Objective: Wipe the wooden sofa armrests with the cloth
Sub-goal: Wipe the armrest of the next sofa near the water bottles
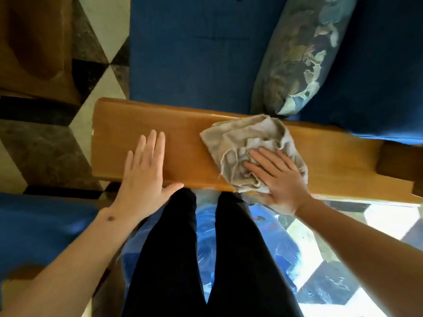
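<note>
The blue sofa seat (194,53) fills the upper field of view, with a patterned cushion (302,53) leaning at its right. The wooden armrest (187,143) runs horizontally across the centre; its surface is a smooth, glossy orange-brown plank with a squared left end. The cloth (240,138) is grey-beige, crumpled and frayed at the edges, and lies on the right half of the armrest, just beside the cushion. The right hand (279,179) presses flat on the cloth, fingers straight and slightly spread. The left hand (146,172) rests flat on the bare wood, well apart from the cloth, fingers straight and together, thumb out along the near edge.
</note>
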A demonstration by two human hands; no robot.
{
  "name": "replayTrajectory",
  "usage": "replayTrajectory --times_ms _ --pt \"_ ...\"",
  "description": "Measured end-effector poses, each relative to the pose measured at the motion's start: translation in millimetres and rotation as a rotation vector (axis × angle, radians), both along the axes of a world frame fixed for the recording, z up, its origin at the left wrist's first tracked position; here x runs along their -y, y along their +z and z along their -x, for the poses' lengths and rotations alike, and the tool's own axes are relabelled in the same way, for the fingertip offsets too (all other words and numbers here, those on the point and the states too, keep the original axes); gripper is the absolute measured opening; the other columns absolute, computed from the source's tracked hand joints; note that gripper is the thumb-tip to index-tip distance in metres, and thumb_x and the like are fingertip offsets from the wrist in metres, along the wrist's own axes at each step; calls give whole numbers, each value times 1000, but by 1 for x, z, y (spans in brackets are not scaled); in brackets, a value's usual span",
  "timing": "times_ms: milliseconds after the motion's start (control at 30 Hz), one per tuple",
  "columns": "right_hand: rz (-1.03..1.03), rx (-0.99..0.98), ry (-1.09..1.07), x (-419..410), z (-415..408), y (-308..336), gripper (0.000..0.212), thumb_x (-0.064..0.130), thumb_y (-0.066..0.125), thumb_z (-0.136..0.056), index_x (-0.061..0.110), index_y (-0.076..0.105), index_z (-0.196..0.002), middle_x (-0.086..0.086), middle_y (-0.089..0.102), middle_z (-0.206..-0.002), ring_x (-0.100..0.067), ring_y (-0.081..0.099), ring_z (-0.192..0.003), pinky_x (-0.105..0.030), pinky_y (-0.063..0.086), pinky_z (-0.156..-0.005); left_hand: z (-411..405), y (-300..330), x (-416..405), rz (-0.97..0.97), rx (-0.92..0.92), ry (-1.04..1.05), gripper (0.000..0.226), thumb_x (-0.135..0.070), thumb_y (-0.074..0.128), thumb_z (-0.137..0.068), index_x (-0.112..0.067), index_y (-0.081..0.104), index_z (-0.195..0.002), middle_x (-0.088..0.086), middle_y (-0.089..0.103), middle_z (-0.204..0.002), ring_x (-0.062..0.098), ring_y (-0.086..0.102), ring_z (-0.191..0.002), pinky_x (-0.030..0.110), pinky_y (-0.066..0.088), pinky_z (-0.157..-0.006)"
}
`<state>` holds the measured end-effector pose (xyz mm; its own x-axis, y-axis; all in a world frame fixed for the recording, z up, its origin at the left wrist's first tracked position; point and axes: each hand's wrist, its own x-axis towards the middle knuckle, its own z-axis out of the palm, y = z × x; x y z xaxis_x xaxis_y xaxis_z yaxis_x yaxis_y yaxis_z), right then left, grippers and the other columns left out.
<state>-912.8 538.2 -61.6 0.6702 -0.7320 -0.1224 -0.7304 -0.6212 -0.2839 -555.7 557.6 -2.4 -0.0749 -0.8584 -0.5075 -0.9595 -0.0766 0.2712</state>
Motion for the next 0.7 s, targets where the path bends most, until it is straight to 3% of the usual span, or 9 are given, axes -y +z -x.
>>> replayTrajectory --times_ms 100,233,433,533,700 --pt "-6 -36 -491 -17 70 7 63 49 39 -99 17 43 -154 -10 35 -165 -31 28 -154 -61 25 -121 44 -3 6 6 -1 5 107 -71 50 -81 -10 11 -161 21 18 -168 45 18 -153 68 26 -117" --pt "8 -5 -912 -32 115 6 60 39 43 -97 14 47 -152 -9 36 -165 -30 25 -155 -45 10 -128 90 -4 8 12 28 -93 94 -70 30 -89 -10 21 -160 21 18 -168 46 15 -154 67 24 -119" --pt "71 90 -1162 -34 103 -4 56 32 46 -100 19 44 -154 -3 36 -165 -23 25 -155 -43 10 -128 103 -6 26 12 122 -6 86 -65 29 -96 -11 17 -162 19 12 -170 42 10 -156 62 20 -123" --pt "54 109 -1250 -34 93 -3 56 34 44 -101 23 40 -156 1 33 -167 -19 21 -155 -42 8 -128 100 -5 23 28 131 -35 76 -57 43 -97 -13 31 -158 22 25 -165 44 21 -152 63 27 -119" --pt "61 65 -1369 -35 68 1 55 31 44 -103 19 38 -157 -4 29 -169 -27 22 -156 -45 10 -127 76 -4 19 103 91 -45 58 -45 58 -95 -18 49 -145 21 43 -150 40 39 -139 56 41 -109"
